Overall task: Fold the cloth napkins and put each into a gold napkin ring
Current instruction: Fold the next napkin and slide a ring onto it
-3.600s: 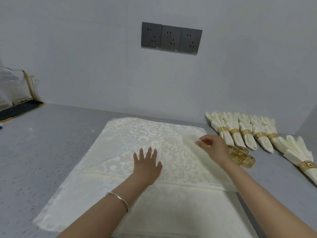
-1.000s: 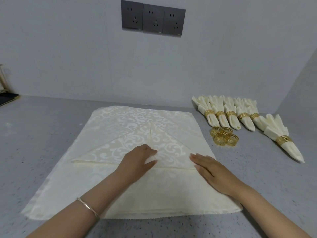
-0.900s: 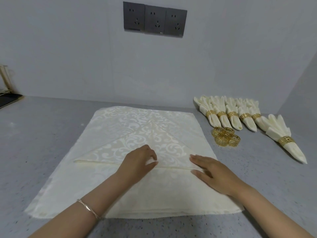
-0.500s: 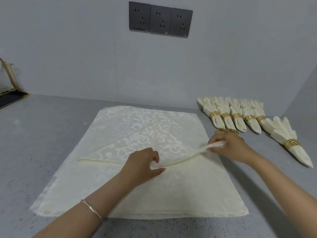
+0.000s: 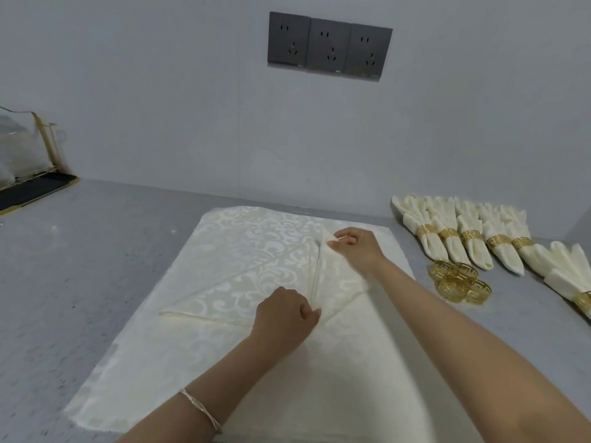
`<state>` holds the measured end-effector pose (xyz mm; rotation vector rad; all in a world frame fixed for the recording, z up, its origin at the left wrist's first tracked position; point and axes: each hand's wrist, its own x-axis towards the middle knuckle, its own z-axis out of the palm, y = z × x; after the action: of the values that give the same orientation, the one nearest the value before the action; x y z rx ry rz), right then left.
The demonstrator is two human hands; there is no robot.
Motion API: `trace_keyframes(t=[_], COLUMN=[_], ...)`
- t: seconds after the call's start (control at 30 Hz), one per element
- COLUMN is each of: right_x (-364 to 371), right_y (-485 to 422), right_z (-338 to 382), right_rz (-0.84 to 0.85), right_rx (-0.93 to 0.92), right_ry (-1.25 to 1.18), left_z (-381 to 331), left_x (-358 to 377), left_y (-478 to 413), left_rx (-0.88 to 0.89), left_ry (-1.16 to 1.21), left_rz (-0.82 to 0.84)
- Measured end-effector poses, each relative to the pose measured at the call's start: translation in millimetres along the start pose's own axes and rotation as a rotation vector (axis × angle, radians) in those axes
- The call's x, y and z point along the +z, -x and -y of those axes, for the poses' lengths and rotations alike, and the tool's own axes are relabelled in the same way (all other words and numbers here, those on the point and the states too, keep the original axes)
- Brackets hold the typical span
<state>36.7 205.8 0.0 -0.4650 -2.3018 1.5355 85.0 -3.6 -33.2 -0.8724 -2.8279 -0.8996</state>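
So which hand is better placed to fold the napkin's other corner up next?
Left, probably. The left hand holds the napkin at the fold's centre, on the side of the flat left corner. The right hand pinches the right flap at the apex, farther away.

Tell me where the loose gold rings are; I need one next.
In the head view, the loose gold rings lie clustered on the counter right of the spread napkins, in front of the row of ringed napkins.
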Motion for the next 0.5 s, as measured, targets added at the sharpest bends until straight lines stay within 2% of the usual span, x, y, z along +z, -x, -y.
trace_keyframes(t=[0.23,0.37,0.43,0.5], right_x=[24,32,32,29], right_y=[-15,-21,-20,-17], right_z=[-27,-32,-31,-27], right_rz=[0.039,0.038,0.044,0.025], right_rx=[0.003,-0.047,-0.087,-0.129], right_ry=[0.066,0.137,0.191,0.232], left_z=[-2,0,5,10], left_x=[1,0,1,2], left_y=[-8,-10,-12,-16], left_rx=[-0.043,0.035,0.092,0.175], left_ry=[0.007,-0.019,0.004,-0.070], left_rz=[0.090,0.077,0.119,0.192])
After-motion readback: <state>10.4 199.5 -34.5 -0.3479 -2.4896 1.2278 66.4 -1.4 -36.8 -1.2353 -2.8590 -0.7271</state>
